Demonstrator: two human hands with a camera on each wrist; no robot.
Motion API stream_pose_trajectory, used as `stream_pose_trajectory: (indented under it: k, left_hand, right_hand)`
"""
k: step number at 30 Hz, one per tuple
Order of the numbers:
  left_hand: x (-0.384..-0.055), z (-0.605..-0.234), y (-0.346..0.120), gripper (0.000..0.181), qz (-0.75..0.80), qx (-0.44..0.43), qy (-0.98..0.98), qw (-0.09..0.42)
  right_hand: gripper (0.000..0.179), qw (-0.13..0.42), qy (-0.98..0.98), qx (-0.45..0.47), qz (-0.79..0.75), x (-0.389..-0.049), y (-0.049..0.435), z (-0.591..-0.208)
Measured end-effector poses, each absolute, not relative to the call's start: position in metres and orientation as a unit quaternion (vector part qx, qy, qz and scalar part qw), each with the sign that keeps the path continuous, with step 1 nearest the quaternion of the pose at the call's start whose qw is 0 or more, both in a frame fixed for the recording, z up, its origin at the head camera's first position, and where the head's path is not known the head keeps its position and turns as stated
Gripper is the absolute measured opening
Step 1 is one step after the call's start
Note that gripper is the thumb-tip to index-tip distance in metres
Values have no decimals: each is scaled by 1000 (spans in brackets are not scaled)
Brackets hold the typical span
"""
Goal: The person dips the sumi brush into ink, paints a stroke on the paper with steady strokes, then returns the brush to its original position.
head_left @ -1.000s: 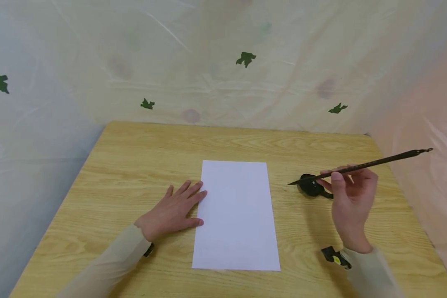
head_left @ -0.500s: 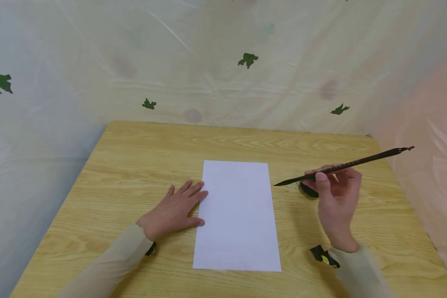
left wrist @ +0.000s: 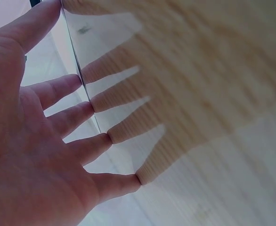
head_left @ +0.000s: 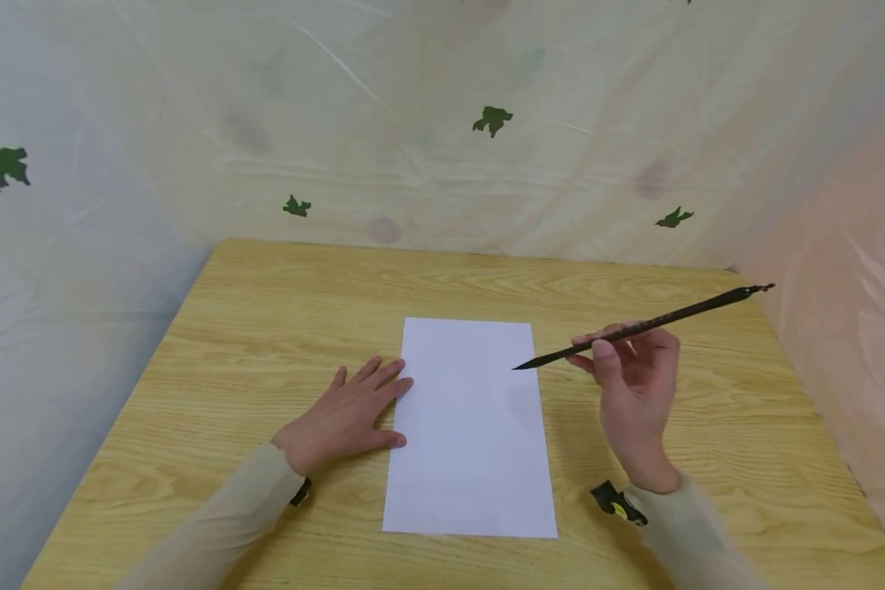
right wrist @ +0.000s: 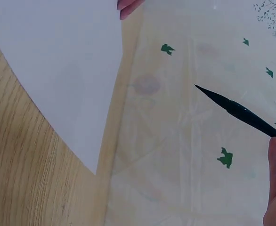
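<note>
A white sheet of paper (head_left: 472, 451) lies upright on the table in the head view. My left hand (head_left: 339, 422) rests with spread fingers at its left edge, fingertips on the margin; the left wrist view shows the fingertips (left wrist: 101, 140) down on the wood. My right hand (head_left: 637, 401) pinches a dark calligraphy brush (head_left: 689, 311) between thumb and fingers, at the lower part of the handle. The brush slants, its black pointed tip to the left, overlapping the paper's right side in the head view. In the right wrist view the brush tip (right wrist: 213, 94) shows clear of the paper.
The wooden table (head_left: 288, 303) reaches back to a pale hanging sheet (head_left: 383, 106) with green bird shapes. A black wrist strap (head_left: 618, 502) sits by the right sleeve. The small black object seen earlier at the right is hidden behind the right hand.
My right hand has moved left with the brush, bringing its tip from above the black object to over the paper's right side. The left hand has stayed in place.
</note>
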State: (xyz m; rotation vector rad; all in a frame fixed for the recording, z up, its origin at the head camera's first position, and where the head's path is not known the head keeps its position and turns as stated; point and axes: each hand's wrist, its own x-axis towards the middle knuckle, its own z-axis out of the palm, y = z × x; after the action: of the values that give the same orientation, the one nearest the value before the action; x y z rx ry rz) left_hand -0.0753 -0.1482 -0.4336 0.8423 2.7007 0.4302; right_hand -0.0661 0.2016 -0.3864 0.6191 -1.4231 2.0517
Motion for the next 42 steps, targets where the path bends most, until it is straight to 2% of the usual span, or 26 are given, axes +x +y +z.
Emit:
stream_pose_trajectory:
  k: [16, 31, 42]
  left_hand:
    - [-77, -434, -146, 80, 156, 289, 933, 146]
    - [-78, -435, -146, 80, 153, 286, 934, 149]
    - [-78, -434, -146, 80, 153, 288, 934, 146]
  right_hand:
    - [30, 244, -546, 270, 755, -71, 172, -390]
    - [38, 219, -567, 292, 739, -78, 144, -397]
    - [36, 181, -588, 285, 735, -77, 129, -400]
